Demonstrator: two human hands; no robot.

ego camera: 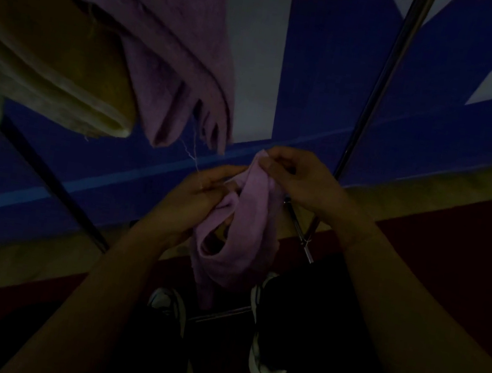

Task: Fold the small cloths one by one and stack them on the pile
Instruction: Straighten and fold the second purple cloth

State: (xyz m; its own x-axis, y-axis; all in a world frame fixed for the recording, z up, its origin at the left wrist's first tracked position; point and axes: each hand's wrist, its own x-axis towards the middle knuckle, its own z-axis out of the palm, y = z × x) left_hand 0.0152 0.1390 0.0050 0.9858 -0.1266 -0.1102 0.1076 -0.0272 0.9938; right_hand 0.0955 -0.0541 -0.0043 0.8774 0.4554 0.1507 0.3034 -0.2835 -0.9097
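Pink cloth (245, 227) soft, matt; rack pole (382, 79) glossy metal.

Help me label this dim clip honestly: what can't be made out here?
- Head view: left hand fingertips, buried in the pink cloth.
- How far the cloth is folded: it hangs bunched between both hands; right hand pinches its top.
- The pile: cut off by the top and left edges.
- Shoes: lost in darkness.
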